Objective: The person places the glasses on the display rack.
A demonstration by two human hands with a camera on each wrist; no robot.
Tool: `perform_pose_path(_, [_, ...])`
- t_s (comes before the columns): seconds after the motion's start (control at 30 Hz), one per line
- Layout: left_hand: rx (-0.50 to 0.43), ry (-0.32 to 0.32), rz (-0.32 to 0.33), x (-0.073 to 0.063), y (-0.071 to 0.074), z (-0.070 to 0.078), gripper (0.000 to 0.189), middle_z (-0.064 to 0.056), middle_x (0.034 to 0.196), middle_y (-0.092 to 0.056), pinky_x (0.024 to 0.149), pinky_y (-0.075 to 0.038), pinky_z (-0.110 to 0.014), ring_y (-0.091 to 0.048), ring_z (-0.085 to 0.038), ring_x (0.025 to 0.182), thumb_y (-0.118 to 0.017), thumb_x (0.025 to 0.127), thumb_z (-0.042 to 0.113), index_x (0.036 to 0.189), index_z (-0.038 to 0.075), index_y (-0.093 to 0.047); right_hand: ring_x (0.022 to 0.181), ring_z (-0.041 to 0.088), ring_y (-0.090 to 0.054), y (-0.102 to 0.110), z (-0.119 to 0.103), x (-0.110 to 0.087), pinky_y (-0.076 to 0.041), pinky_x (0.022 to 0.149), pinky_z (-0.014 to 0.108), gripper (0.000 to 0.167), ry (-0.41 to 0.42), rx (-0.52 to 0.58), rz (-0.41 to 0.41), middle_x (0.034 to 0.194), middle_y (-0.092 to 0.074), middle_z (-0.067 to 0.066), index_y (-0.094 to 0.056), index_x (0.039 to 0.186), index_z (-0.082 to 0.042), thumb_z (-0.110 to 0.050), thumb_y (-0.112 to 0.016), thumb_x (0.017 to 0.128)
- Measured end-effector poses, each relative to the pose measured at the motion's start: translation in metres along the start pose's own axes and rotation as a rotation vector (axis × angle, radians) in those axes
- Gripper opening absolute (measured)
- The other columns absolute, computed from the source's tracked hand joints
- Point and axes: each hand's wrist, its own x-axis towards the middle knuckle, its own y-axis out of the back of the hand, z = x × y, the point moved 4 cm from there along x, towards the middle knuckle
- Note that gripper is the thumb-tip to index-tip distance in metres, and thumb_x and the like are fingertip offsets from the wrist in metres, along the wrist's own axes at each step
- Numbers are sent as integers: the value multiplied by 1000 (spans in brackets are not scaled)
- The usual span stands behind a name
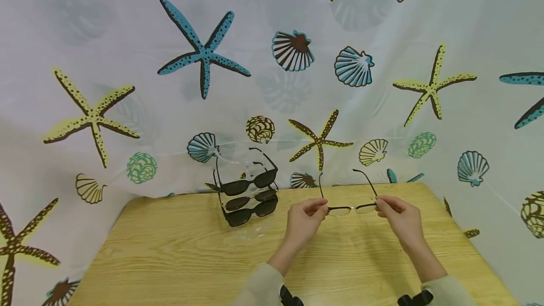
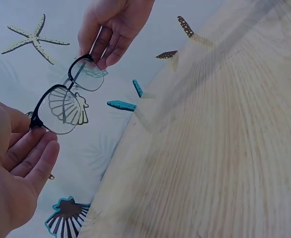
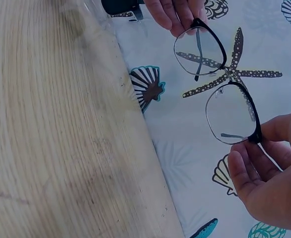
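Note:
A pair of clear-lensed eyeglasses (image 1: 366,208) with black browline rims is held above the table, its temples unfolded and pointing away. My left hand (image 1: 305,221) pinches the left end of the frame near the hinge. At the opposite end, my right hand (image 1: 401,221) grips the other corner between thumb and fingers. The left wrist view shows the eyeglasses (image 2: 40,106) with the left hand (image 2: 16,168) close by and the right hand (image 2: 116,29) beyond. From the right wrist, the right hand (image 3: 272,171) is seen at the near hinge of the eyeglasses (image 3: 257,111).
Left of the hands, several dark sunglasses (image 1: 254,210) sit one above another on a clear stand (image 1: 255,231). A wooden table (image 1: 178,249) lies below. Behind it hangs a white cloth (image 1: 263,4) printed with starfish and shells.

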Motion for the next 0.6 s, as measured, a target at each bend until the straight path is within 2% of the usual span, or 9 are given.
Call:
perform_pose_path(0.07, [6,-6,9,1,5,3,19,-12,104,-81,77,-62,-21,-78,-25,92,-74,100,16,117,9,-81,87,-3,-72,-4,-5,0,-53,88,12,50,11,8,-5,98,-77,-18,-67,139,-1,-38,-68,104])
perform_pose_path(0.13, [7,-11,19,1,10,6,19,-12,103,-81,76,-61,-21,-77,-29,94,-74,100,16,116,9,-81,86,-2,-73,-8,-9,1,-53,87,12,49,20,20,-2,100,-79,-14,-68,137,-1,-37,-68,104])
perform_pose_path(0.23, [11,-21,39,1,18,12,18,-13,102,-81,76,-61,-21,-77,-35,95,-74,100,16,115,9,-82,85,-2,-73,-14,-15,1,-53,87,11,47,27,38,1,97,-78,-16,-68,136,0,-35,-68,104])
perform_pose_path(0.37, [36,-35,65,0,28,24,18,-14,99,-81,74,-60,-19,-78,-30,91,-75,99,14,114,8,-82,85,-2,-73,-21,-26,0,-53,87,11,46,43,56,-5,97,-78,-16,-69,136,0,-34,-68,104])
perform_pose_path(0.5, [75,-73,88,-1,39,40,16,-14,96,-81,73,-59,-20,-79,-25,87,-74,98,12,112,8,-82,84,-1,-73,-27,-40,-1,-53,87,12,44,71,62,-7,103,-80,-7,-70,133,0,-34,-69,104])
perform_pose_path(0.6, [98,-97,102,-1,46,52,16,-13,95,-81,74,-60,-22,-78,-23,86,-74,98,12,111,8,-83,84,-2,-73,-31,-50,-1,-53,88,12,43,81,61,-11,100,-79,-10,-71,132,-2,-34,-68,105])
